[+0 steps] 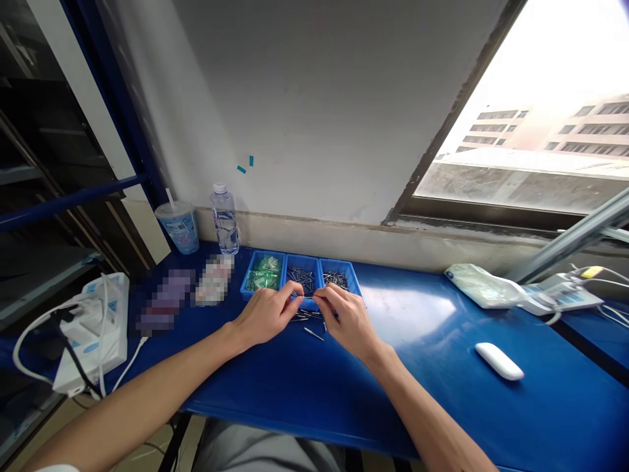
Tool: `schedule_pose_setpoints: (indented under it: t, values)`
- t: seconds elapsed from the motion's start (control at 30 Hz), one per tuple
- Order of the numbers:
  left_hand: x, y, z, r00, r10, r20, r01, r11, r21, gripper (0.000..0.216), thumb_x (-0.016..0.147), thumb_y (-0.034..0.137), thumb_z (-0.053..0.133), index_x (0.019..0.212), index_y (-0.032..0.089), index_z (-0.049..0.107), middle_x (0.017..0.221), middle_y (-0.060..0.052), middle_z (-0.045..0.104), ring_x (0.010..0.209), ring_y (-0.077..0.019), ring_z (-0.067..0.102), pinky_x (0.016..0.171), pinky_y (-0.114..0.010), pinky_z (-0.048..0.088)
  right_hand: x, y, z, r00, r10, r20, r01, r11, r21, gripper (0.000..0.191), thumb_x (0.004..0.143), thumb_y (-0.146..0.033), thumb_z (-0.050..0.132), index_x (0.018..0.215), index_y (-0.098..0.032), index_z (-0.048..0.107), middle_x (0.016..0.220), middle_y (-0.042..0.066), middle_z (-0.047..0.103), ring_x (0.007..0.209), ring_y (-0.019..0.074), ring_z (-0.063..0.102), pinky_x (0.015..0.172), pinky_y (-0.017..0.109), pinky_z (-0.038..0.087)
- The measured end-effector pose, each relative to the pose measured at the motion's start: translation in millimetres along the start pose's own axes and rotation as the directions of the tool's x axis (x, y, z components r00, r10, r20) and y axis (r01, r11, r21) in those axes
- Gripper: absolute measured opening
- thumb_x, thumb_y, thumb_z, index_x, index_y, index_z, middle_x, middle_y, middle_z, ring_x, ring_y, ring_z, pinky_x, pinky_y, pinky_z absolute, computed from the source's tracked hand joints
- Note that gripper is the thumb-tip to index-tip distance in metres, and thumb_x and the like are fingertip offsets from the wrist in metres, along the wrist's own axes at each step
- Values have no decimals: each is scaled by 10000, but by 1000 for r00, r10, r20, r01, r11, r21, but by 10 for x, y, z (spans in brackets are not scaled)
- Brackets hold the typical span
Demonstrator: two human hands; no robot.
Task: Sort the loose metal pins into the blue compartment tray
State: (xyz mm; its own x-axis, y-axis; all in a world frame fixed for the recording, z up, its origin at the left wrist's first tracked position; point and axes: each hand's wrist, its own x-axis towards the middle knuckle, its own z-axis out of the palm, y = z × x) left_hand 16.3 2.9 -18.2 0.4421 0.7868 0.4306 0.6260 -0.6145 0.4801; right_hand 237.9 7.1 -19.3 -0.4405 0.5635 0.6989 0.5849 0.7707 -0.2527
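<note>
My left hand [269, 313] and my right hand [348, 320] meet just in front of the blue bins, each closed in a pinch. A thin, rod-like metal piece [308, 297] seems to span the gap between their fingertips; its details are too small to make out. Below the fingers, several slim metal pins [313, 334] lie loose on the table. The left blue bin [244, 288] contains green-tinted plastic packets [266, 272]. Dark metal pins [301, 278] fill the middle bin, and similar small metal pieces [336, 280] the right bin, partly hidden by my right hand.
On the blue table [275, 387], a lidded cup [179, 228] and a water bottle [225, 219] stand at the back left. A power strip [93, 334] with cables lies far left. To the right are a white rounded case [499, 361] and a plastic pouch [484, 286].
</note>
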Motion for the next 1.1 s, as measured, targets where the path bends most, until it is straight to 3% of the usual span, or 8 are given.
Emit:
schedule_pose_setpoints:
  t: [0.1, 0.23, 0.37, 0.67, 1.1]
  values:
    - [-6, -6, 15, 999, 37, -24, -37, 999, -4, 196, 1069, 355, 544, 1195, 225, 619, 595, 83, 582, 489, -127, 574, 558, -230, 362, -1, -13, 8, 1000, -13, 7, 13, 1000, 4, 221, 1113, -237, 471, 980, -196, 642, 814, 26, 664, 621, 135, 573, 611, 269, 417]
    - [-20, -22, 37, 995, 96, -40, -95, 995, 25, 122, 1046, 307, 584, 1081, 227, 669, 616, 65, 613, 533, -128, 599, 570, -240, 374, -9, -33, 29, 998, -53, 35, 52, 998, 29, 232, 1117, -237, 467, 971, -201, 643, 817, 32, 667, 655, 143, 592, 632, 265, 439]
    - [-16, -17, 36, 980, 167, -106, -169, 985, -15, 103, 1031, 255, 605, 996, 208, 690, 817, 0, 712, 723, -158, 658, 688, -270, 467, -9, -36, 22, 997, -54, 55, 51, 998, 46, 248, 1129, -280, 468, 962, -205, 634, 816, 31, 664, 662, 148, 600, 628, 269, 440]
    - [5, 13, 8, 959, 200, -199, -225, 968, -114, 99, 1034, 206, 590, 1032, 203, 689, 961, -33, 742, 809, -160, 677, 772, -293, 544, -12, -26, 31, 993, -2, 121, 1, 1000, 7, 217, 1134, -275, 424, 1196, -211, 623, 942, 57, 715, 744, 181, 679, 650, 288, 476]
    - [1, -16, 19, 982, 122, -146, -134, 988, -78, 100, 1026, 231, 596, 1012, 204, 692, 911, -20, 731, 833, -169, 676, 789, -299, 527, -17, -43, 29, 997, 0, 73, -1, 1000, 22, 172, 1119, -259, 459, 1072, -215, 619, 910, 46, 712, 700, 159, 670, 642, 269, 471]
